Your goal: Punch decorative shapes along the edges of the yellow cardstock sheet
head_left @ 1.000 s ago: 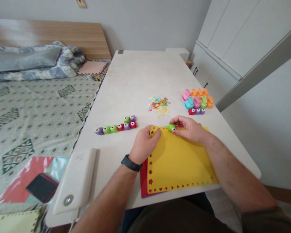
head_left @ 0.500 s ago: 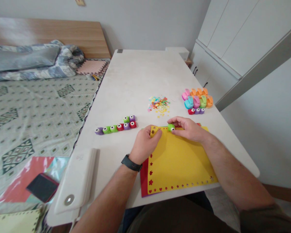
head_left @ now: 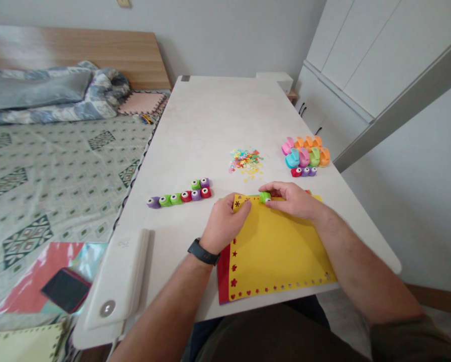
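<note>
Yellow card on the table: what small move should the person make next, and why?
Probably press down the green craft punch held in the right hand: it sits on the top edge of the yellow card, the left hand pins that edge, and punched shapes line the left and bottom borders.

the yellow craft paper [head_left: 278,246] at lower centre looks matt and smooth, with red paper [head_left: 223,281] beneath it. the green craft punch [head_left: 264,197] on its top edge is glossy plastic, like the row of punches [head_left: 180,196] left of centre and the pastel punches [head_left: 304,157] at right. the tabletop [head_left: 218,115] is smooth and matt, the headboard [head_left: 78,50] at upper left is wood, and the bedspread [head_left: 60,166] is cloth.
</note>
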Demonstrator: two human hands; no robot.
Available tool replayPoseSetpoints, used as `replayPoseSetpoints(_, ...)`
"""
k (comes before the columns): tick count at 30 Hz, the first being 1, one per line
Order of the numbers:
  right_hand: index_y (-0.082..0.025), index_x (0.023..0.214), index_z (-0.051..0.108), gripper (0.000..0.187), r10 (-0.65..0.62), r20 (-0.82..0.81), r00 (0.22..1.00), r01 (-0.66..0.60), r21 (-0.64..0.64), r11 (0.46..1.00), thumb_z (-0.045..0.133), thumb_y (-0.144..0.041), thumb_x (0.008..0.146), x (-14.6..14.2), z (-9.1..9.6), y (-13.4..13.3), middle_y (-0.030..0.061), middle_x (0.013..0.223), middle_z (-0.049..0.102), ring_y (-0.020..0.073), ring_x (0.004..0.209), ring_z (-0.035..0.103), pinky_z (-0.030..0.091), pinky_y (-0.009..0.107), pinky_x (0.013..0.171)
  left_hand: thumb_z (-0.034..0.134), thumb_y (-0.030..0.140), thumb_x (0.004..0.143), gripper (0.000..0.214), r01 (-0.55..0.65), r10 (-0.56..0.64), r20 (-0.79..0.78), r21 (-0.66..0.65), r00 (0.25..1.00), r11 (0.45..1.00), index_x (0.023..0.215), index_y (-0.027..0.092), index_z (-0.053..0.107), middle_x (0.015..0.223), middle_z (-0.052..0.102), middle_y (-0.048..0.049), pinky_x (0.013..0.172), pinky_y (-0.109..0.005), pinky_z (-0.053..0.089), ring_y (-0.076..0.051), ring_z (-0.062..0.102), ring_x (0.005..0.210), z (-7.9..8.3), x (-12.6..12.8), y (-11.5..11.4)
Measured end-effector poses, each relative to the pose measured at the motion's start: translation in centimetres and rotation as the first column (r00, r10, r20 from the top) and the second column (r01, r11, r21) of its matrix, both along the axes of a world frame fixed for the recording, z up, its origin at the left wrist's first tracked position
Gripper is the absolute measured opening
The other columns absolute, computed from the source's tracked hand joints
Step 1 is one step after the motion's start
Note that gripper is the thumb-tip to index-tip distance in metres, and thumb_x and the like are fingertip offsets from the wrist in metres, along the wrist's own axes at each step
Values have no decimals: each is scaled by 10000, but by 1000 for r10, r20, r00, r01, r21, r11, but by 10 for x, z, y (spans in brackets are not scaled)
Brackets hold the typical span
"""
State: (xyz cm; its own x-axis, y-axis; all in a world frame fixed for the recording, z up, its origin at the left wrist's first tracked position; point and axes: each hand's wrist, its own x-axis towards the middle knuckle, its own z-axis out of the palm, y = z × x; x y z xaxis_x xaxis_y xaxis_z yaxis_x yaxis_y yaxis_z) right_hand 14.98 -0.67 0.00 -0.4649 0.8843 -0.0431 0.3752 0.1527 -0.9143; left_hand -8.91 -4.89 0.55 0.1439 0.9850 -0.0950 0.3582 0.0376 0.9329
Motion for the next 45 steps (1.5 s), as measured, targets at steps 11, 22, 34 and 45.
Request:
replayPoseSetpoints(11,-220,1232,682,386,28,-79,997,-31,-39,999,760,-341,874,-2,4,0,82,1197,733,249,1103,693,534,460,1044,635,470,894,301,0,1,54,-30,999,1000,923,179,709,855,754,-55,580,-251,461,-189,663,715,5,1,-2)
replayPoseSetpoints(22,-246,1274,698,393,59,29,998,-60,49,997,742,-329,891,-1,0,3,74,1275,716,268,1148,684,519,474,1070,620,447,904,277,6,-6,-4,-1,1000,1000,908,185,710,836,745,-52,590,-255,458,-193,658,726,6,1,-2)
replayPoseSetpoints(34,-230,1226,693,352,68,85,994,-73,56,996,729,-331,890,-3,4,2,58,1165,741,252,1045,695,541,425,983,622,456,902,279,8,-7,32,-23,999,1000,916,190,705,856,751,-51,588,-254,463,-196,665,733,5,1,-2)
replayPoseSetpoints(45,-221,1188,690,327,109,54,993,-112,47,993,718,-327,880,-4,7,3,49,1110,737,230,1005,686,539,389,940,645,463,881,278,1,1,47,-40,999,999,899,192,706,848,756,-49,578,-252,466,-194,666,719,8,1,-3)
